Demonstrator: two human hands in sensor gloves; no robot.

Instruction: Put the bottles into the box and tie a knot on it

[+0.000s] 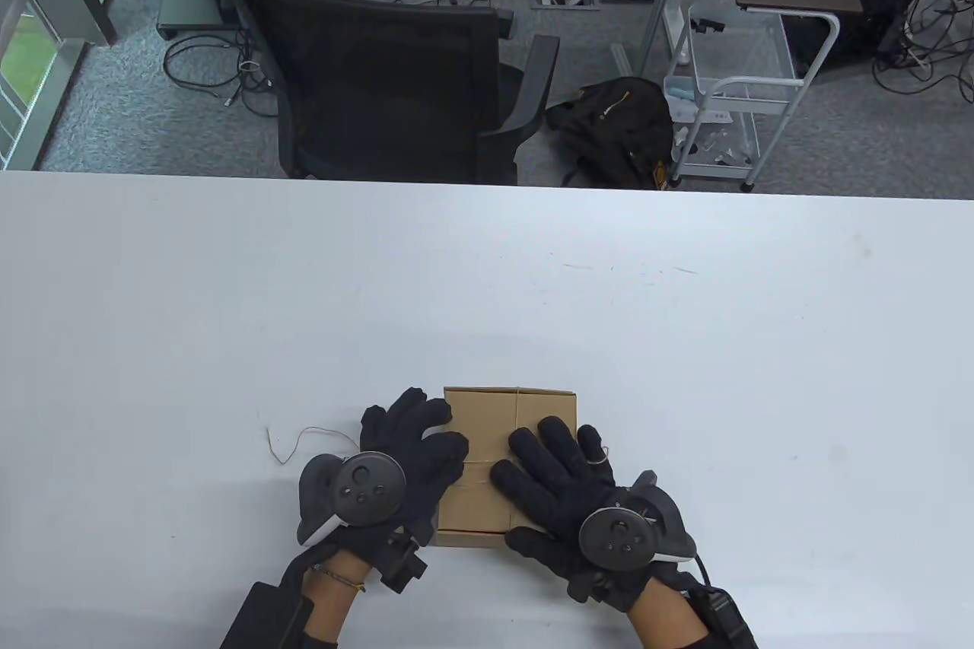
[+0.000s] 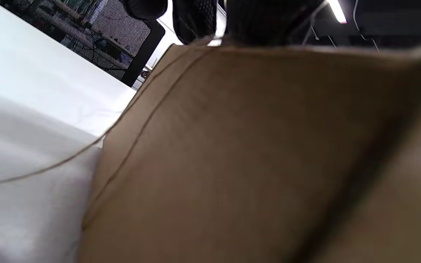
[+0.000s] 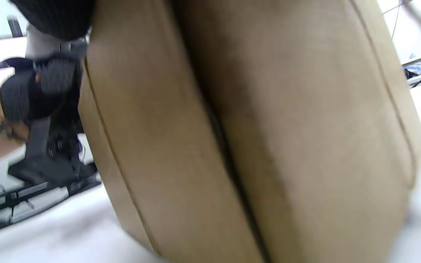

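Note:
A closed cardboard box stands near the table's front edge, with thin twine wrapped across its top. My left hand lies over the box's left edge, fingers fairly straight on the lid. On the right half of the lid my right hand rests flat with its fingers spread, and a bit of twine crosses one finger. A loose twine end trails on the table to the left. The left wrist view shows the box side, the twine and fingertips. No bottles are visible.
The white table stretches wide around the box. Beyond its far edge are a black office chair, a dark backpack and a white wire cart on the floor.

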